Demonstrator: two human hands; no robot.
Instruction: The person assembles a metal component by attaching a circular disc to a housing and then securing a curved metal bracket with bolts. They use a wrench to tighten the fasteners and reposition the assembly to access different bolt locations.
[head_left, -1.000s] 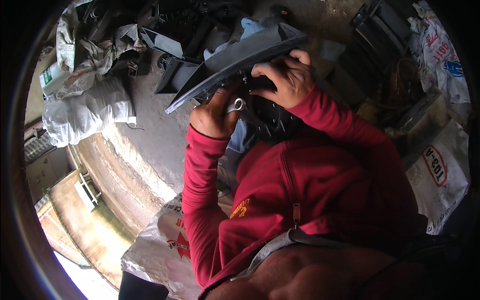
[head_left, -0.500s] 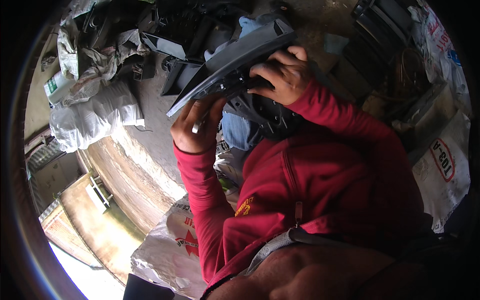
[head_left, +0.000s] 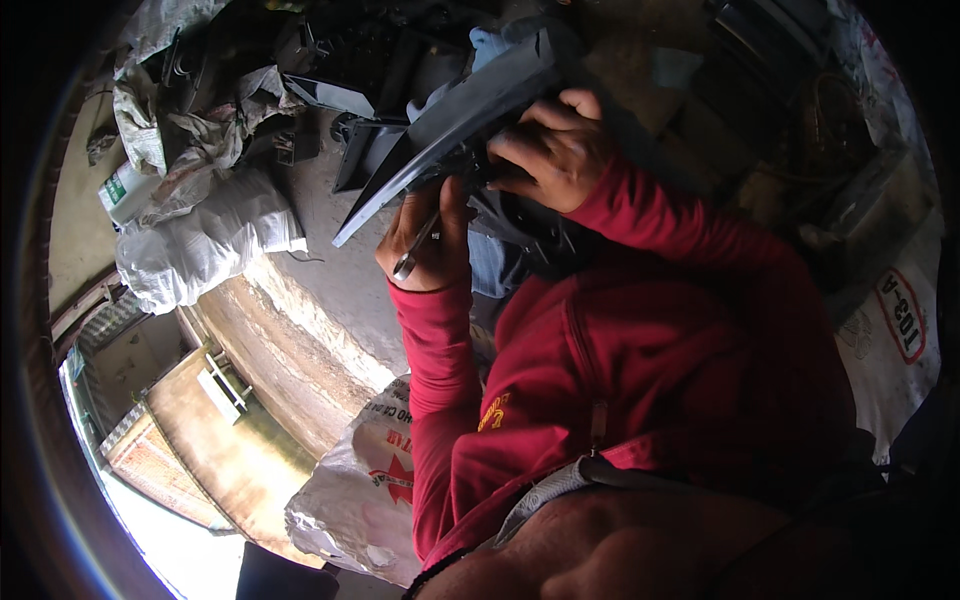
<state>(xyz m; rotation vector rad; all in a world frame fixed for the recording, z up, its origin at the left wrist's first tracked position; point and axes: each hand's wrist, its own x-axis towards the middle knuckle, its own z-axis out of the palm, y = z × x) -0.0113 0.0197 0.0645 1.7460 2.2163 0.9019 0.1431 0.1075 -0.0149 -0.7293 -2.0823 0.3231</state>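
Note:
A large, flat dark-grey panel (head_left: 470, 105), probably plastic, is held up slantwise in front of me, its far end raised to the right. My right hand (head_left: 555, 150) is closed at its near side, the fingers curled against the dark underside. Below the panel's left part, my left hand (head_left: 428, 235) grips a slim shiny metal wrench (head_left: 405, 264); its rounded end sticks out toward my wrist. The wrench's other end disappears among the fingers and the shadow under the panel, so I cannot tell what it touches.
Dark box-like casings (head_left: 370, 155) lie on the floor beyond the panel. At left are a wrapped white plastic bundle (head_left: 210, 240) and a white container (head_left: 125, 190). A printed white sack (head_left: 360, 490) stands by my left elbow, another sack (head_left: 900, 330) at far right.
My left hand has shifted right and slightly lower along the panel, turning so more of the wrench shows. The right hand and the panel's far end have moved slightly left.

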